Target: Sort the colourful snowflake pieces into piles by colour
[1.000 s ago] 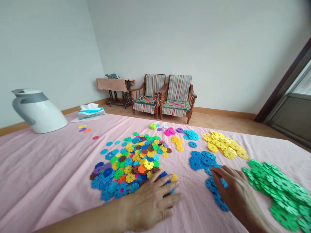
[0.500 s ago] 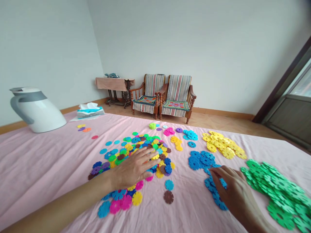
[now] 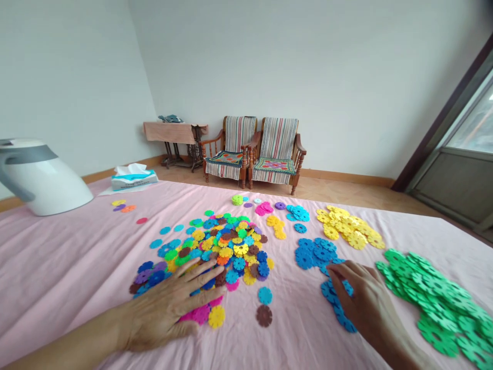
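Note:
My left hand (image 3: 173,303) lies palm down with fingers spread over the near side of a mixed pile of notched plastic flower discs (image 3: 231,246). Under its fingers show pink discs (image 3: 201,314) and dark ones. A yellow disc (image 3: 216,317) sits just beyond its fingertips. My right hand (image 3: 360,293) is bent over a row of blue discs (image 3: 339,308), thumb and fingers drawn together. Whatever is between those fingertips is hidden. More blue discs (image 3: 316,253) lie just past it, and a heap of green discs (image 3: 427,288) spreads to its right.
Yellow discs (image 3: 348,226), light-blue discs (image 3: 297,213), orange-yellow discs (image 3: 276,225) and pink discs (image 3: 264,208) form groups at the back. A lone brown disc (image 3: 264,315) lies between my hands. A white jug (image 3: 54,180) and tissue box (image 3: 134,177) stand on the pink cloth (image 3: 96,257) at left.
My left hand has slid from the middle of the mixed pile toward me and to the left, uncovering the pile's centre. My right hand stays over the blue discs. The view has shifted slightly.

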Motion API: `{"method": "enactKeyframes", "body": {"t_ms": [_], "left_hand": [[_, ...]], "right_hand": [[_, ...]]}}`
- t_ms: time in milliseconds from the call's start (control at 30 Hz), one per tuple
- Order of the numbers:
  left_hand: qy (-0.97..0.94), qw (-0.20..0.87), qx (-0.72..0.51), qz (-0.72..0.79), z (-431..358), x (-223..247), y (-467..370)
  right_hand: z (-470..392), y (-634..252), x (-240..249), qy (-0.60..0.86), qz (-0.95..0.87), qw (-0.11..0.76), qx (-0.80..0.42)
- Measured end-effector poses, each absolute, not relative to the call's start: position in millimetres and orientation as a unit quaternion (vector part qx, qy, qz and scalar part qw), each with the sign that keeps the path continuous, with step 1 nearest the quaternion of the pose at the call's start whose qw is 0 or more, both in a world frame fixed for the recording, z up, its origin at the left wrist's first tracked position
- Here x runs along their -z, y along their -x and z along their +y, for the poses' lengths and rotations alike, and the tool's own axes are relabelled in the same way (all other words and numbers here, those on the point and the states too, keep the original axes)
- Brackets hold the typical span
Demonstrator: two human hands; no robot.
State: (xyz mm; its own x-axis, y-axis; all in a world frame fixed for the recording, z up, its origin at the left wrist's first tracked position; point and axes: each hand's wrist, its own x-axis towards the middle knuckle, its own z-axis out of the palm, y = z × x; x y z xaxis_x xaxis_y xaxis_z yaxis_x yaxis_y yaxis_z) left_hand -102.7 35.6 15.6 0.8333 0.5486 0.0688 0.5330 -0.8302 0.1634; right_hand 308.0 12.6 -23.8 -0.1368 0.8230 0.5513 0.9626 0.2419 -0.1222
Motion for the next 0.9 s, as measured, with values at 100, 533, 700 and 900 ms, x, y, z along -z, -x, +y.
{"method": "enactKeyframes", "body": {"t_ms": [100, 533, 700, 900], "left_hand": [[-0.954, 0.066, -0.054, 0.288, 59, -7, 99], [-0.954, 0.004, -0.078, 0.291, 70, -20, 55], [-0.987, 0.118, -0.009, 0.109, 29, -31, 15], [-0.987, 0.051, -0.008, 0.153, 47, -18, 25]], "right_hand": [[12, -311, 22, 0.613, -0.733, 0.267, 0.122], [15, -340, 6, 0.657, -0.663, 0.334, 0.132], [15, -348, 5, 0.670, -0.644, 0.341, 0.144], [15, -363, -1, 0.704, -0.598, 0.346, 0.164]]}}
